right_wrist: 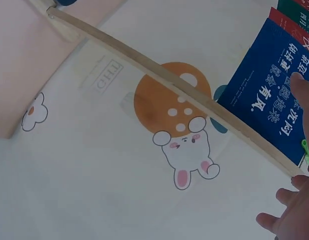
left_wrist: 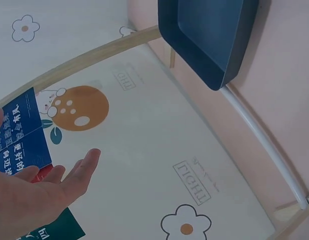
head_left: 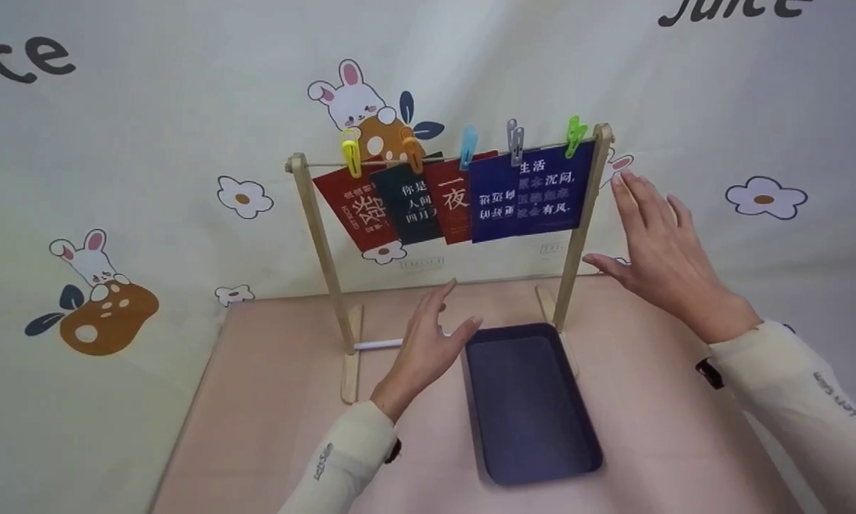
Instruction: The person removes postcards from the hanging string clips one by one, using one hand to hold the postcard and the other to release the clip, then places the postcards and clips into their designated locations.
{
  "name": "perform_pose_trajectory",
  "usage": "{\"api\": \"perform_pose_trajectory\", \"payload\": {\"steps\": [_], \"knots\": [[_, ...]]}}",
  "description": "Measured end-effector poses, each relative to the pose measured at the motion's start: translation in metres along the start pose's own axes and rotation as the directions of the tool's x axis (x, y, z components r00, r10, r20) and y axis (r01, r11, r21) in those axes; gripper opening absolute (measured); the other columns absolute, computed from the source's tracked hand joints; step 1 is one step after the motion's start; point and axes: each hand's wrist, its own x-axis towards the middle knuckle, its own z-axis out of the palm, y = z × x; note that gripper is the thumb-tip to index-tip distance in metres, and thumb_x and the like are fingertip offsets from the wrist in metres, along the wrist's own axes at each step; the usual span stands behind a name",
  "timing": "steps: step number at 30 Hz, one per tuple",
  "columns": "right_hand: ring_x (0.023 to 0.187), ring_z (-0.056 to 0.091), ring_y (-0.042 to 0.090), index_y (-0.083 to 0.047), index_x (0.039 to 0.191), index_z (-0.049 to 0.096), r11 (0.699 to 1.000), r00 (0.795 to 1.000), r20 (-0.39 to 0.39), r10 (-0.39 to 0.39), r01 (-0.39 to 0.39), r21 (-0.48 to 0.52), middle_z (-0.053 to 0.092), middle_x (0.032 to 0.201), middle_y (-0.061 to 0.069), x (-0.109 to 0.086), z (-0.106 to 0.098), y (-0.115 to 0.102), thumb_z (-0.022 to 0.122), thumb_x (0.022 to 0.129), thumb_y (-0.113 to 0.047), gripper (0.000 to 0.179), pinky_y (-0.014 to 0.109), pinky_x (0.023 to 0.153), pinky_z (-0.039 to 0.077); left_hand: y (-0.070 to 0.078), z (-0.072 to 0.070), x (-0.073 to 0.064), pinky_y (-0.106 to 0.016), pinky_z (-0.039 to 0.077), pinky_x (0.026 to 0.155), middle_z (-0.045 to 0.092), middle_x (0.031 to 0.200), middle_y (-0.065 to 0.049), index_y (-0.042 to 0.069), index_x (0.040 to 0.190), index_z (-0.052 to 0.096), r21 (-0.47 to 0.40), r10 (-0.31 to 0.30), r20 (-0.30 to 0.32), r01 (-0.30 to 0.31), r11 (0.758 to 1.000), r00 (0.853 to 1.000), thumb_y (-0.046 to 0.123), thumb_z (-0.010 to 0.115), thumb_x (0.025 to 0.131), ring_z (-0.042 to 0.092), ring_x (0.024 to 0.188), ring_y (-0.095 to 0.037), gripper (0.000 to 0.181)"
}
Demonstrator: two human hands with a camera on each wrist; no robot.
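Printed cards hang from a cord on a wooden rack (head_left: 313, 235): a red card (head_left: 353, 207), a dark green card (head_left: 406, 203), another red card (head_left: 456, 196) and blue printed cards (head_left: 531, 193) at the right. Coloured clips, among them a yellow clip (head_left: 352, 153) and a green clip (head_left: 575, 135), pinch their top edges. My left hand (head_left: 431, 339) is held below the cards with fingers extended, holding nothing. Just right of the rack's right post (head_left: 577, 257), my right hand (head_left: 660, 250) is raised with straight, spread fingers, its thumb toward the post; nothing is in it.
A dark blue tray (head_left: 495, 475) lies on the pink tabletop (head_left: 270, 428), in front of the rack's right foot. A white bar (head_left: 379, 344) runs low between the rack's feet, partly hidden by my left hand. A patterned cloth (head_left: 135, 178) hangs behind.
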Motion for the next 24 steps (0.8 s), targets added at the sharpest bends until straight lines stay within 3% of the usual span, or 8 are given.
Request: {"api": "perform_pose_trajectory", "payload": {"steps": [7, 14, 18, 24], "knots": [[0.147, 0.029, 0.041, -0.002, 0.158, 0.018, 0.999, 0.999, 0.041, 0.032, -0.033, 0.017, 0.027, 0.161, 0.023, 0.023, -0.014, 0.003, 0.084, 0.081, -0.033, 0.106, 0.067, 0.115, 0.028, 0.011, 0.012, 0.016, -0.050, 0.050, 0.108, 0.042, 0.155, -0.013, 0.014, 0.152, 0.041, -0.110, 0.022, 0.007, -0.022, 0.994, 1.000, 0.030, 0.068, 0.096, 0.049, 0.137, -0.034, 0.064], [0.150, 0.025, 0.039, -0.005, 0.160, 0.016, 0.997, 0.996, 0.075, 0.053, -0.057, 0.055, 0.024, 0.164, 0.020, 0.049, -0.031, 0.001, 0.081, 0.085, -0.034, 0.103, 0.065, 0.118, 0.025, 0.019, 0.023, 0.033, -0.044, 0.054, 0.104, 0.047, 0.152, -0.016, 0.011, 0.151, 0.042, -0.275, 0.044, -0.015, -0.046, 0.960, 0.999, 0.024, 0.068, 0.096, 0.055, 0.133, -0.035, 0.062], [0.150, 0.026, 0.039, -0.006, 0.159, 0.017, 0.997, 0.996, 0.081, 0.031, -0.037, 0.070, 0.026, 0.163, 0.020, 0.066, -0.038, 0.000, 0.079, 0.086, -0.035, 0.100, 0.063, 0.120, 0.024, 0.023, 0.030, 0.042, -0.041, 0.056, 0.102, 0.050, 0.149, -0.016, 0.010, 0.150, 0.043, -0.339, 0.020, -0.034, -0.031, 0.940, 0.999, 0.023, 0.068, 0.096, 0.057, 0.131, -0.035, 0.061], [0.152, 0.021, 0.040, -0.006, 0.160, 0.017, 0.996, 0.984, 0.174, 0.040, -0.053, 0.071, 0.023, 0.165, 0.018, 0.085, -0.046, -0.002, 0.077, 0.088, -0.033, 0.097, 0.062, 0.123, 0.020, 0.027, 0.044, 0.056, -0.036, 0.057, 0.099, 0.052, 0.147, -0.016, 0.009, 0.148, 0.046, -0.387, -0.020, -0.056, -0.003, 0.922, 0.998, 0.018, 0.069, 0.095, 0.059, 0.128, -0.034, 0.058]]}}
